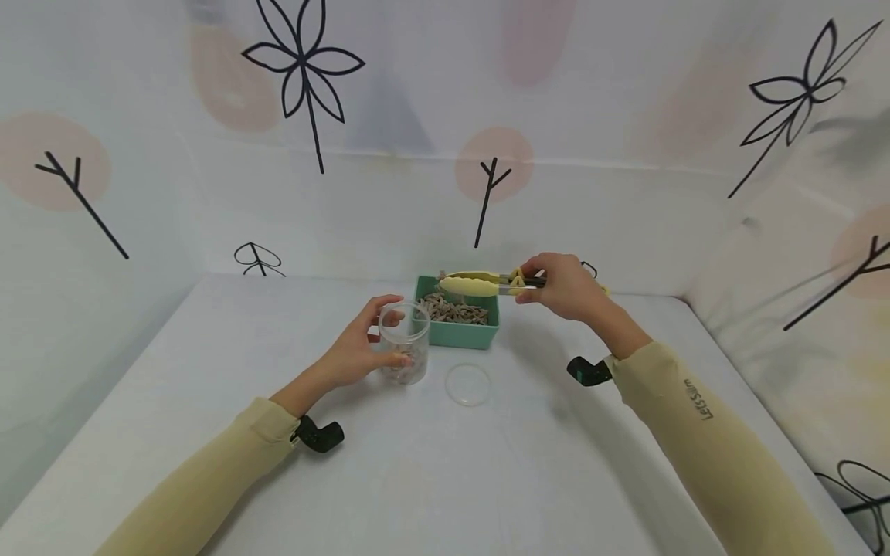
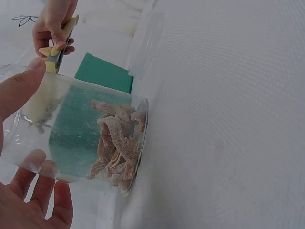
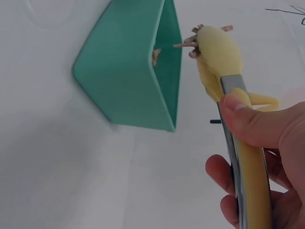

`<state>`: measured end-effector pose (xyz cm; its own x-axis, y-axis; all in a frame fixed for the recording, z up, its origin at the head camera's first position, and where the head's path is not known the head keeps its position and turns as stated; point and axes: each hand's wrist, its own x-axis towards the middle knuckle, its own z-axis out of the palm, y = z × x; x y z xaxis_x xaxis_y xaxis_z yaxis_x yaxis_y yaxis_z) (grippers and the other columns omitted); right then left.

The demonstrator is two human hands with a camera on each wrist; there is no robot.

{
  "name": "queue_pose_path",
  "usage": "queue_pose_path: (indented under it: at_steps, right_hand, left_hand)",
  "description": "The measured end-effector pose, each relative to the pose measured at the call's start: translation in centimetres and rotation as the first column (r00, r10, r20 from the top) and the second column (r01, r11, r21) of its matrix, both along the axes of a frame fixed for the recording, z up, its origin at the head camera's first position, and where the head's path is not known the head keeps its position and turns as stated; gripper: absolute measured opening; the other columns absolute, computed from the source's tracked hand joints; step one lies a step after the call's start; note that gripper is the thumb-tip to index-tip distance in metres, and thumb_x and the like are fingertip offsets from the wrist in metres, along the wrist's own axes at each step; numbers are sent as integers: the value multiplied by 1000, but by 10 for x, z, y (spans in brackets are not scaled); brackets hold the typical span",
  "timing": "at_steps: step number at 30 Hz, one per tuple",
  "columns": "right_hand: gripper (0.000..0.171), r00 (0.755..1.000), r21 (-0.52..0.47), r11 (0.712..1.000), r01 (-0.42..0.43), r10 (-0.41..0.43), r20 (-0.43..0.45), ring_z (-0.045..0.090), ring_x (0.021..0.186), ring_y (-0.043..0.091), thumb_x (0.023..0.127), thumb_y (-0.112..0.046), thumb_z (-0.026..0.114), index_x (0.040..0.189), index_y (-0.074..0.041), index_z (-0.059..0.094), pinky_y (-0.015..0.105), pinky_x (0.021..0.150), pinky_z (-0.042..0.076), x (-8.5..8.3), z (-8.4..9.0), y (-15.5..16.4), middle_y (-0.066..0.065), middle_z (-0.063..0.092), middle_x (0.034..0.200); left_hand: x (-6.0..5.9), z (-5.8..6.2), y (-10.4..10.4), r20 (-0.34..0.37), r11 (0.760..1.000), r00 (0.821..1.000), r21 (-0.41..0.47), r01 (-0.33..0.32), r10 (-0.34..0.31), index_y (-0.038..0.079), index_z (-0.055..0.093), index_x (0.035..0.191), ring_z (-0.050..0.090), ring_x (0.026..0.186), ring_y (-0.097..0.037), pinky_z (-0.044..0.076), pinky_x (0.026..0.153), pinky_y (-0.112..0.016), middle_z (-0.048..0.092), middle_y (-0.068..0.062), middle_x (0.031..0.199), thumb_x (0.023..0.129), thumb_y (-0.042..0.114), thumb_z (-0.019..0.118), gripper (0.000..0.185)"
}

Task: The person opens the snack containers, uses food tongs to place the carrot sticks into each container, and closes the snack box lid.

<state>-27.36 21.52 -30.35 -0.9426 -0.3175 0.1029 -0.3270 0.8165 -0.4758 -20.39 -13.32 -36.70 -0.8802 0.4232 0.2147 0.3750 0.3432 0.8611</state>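
My left hand [image 1: 354,347] holds a clear plastic jar [image 2: 71,129] upright on the table, thumb on one side and fingers on the other. Several pale, powdery dried strips [image 2: 116,140] lie at the jar's bottom. In my right hand [image 1: 562,287] is a pair of yellow-tipped tongs [image 3: 250,162], gripped by the handles. The tong heads are closed together around a few dried strips [image 3: 190,45], above the green box [image 1: 462,335]. More brownish strips [image 1: 452,309] fill much of that box, which stands just right of and behind the jar.
A round clear lid [image 1: 468,384] lies flat on the white table [image 1: 445,479], in front of the green box. Behind the table hangs a pale cloth [image 1: 389,208] printed with flowers and twigs.
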Motion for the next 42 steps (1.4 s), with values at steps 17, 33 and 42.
queue_pose_path:
  at_steps: [17, 33, 42]
  right_hand:
    - [38, 993, -297, 950, -96, 113, 42, 68, 92, 24, 85, -16, 82, 118, -6, 67, 41, 80, 55, 28, 9, -34, 9, 68, 109]
    - [39, 985, -233, 958, -166, 174, 16, 64, 87, 20, 81, -17, 85, 115, -6, 69, 37, 76, 54, 38, -10, -39, 5, 68, 106]
    - [41, 980, -186, 962, -198, 201, -5, 62, 84, 20, 78, -19, 87, 114, -9, 69, 37, 75, 52, 38, -5, -39, 2, 66, 105]
  left_hand:
    - [-22, -29, -7, -1, 1000, 1000, -2, -12, 12, 25, 32, 152, 47, 122, -30, 42, 98, -54, 48, -12, 140, 77, 17, 88, 94]
    - [-23, -30, -7, 9, 1000, 1000, -10, -1, 1, 21, 31, 151, 47, 125, -30, 42, 98, -54, 50, -13, 140, 79, 17, 87, 92]
    - [-22, -29, -6, -6, 1000, 1000, 13, 12, -12, 21, 30, 153, 47, 122, -32, 42, 97, -55, 49, -13, 138, 78, 10, 86, 94]
